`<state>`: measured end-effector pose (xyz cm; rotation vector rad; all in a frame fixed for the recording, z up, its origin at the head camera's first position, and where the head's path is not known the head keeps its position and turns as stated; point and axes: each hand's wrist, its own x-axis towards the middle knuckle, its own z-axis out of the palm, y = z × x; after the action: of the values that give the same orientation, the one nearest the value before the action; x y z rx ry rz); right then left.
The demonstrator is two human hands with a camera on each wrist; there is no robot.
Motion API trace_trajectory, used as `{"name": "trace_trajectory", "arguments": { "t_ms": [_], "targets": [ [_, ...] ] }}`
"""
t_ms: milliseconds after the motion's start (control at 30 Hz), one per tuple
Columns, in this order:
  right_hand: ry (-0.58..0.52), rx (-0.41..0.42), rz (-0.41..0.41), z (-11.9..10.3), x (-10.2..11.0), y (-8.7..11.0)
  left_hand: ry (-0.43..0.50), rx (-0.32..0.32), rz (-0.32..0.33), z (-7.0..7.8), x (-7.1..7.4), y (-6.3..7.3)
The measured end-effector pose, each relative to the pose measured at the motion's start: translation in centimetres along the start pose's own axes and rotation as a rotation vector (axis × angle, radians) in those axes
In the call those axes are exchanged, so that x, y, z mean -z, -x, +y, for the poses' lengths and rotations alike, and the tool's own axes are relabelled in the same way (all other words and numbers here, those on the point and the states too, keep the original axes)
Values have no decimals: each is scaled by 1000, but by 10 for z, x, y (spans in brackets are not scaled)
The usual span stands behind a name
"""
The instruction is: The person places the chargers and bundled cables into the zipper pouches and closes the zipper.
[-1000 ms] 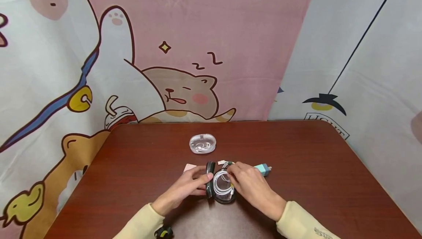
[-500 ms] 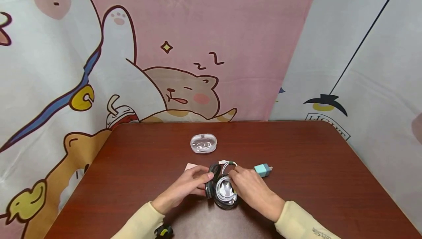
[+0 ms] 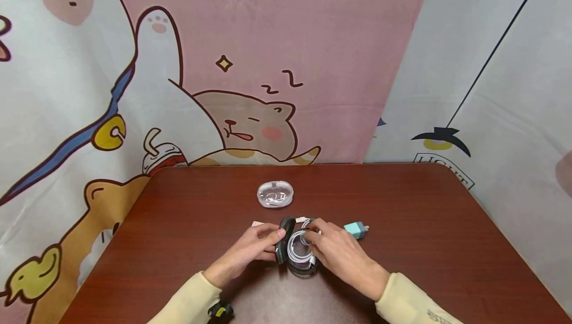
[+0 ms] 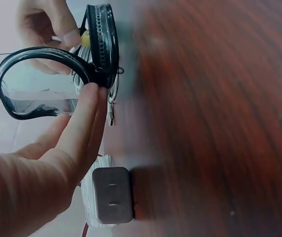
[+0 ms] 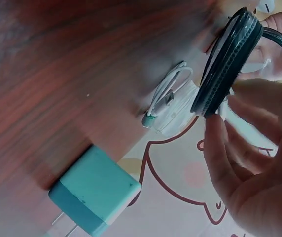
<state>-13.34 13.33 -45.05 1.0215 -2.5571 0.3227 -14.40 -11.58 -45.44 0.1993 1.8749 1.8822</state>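
A small clear zip case with a black rim (image 3: 303, 271) stands opened out between my hands. Inside one half lies a coiled white charging cable (image 3: 292, 253); its connector end pokes out past the far side, with a green tie (image 5: 150, 120) on it. My left hand (image 3: 252, 245) holds the other half, the clear lid (image 4: 37, 96), thumb on one side and fingers on the other. At the right rim, my right hand (image 3: 341, 252) grips the case, its fingertips over the cable. Something small and yellow (image 4: 85, 38) shows by those fingertips in the left wrist view.
Right of my right hand lies a turquoise plug adapter (image 3: 354, 230), prongs outward. Farther back sits a clear oval container (image 3: 274, 195). A dark-faced plug adapter (image 4: 112, 195) with white cord lies beyond my left hand. A patterned cloth (image 3: 339, 66) hangs behind the table.
The case half with the cable tilted and shifted slightly right, then came back left. My right fingers have moved a little over the cable; the left hand keeps its hold on the lid.
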Motion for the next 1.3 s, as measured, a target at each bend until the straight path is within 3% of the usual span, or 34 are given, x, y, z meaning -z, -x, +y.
{"name": "trace_trajectory", "arguments": {
  "t_ms": [233, 567, 800, 933, 1033, 1200, 1300],
  "targets": [
    [40, 175, -81, 2, -1, 2, 3, -2, 23, 1, 2, 1],
    [97, 303, -212, -2, -3, 9, 0, -6, 39, 3, 2, 1],
    [39, 341, -160, 2, -2, 9, -40, 7, 10, 1, 2, 2],
    [-87, 296, -88, 9, 3, 9, -45, -2, -11, 1, 2, 2],
    [-153, 195, -40, 16, 10, 10, -50, -5, -14, 2, 3, 2],
    [-139, -40, 4, 32, 21, 17, -49, -4, -1, 2, 3, 4],
    [-113, -128, 19, 41, 26, 22, -46, -5, 6, 1, 4, 5]
  ]
}}
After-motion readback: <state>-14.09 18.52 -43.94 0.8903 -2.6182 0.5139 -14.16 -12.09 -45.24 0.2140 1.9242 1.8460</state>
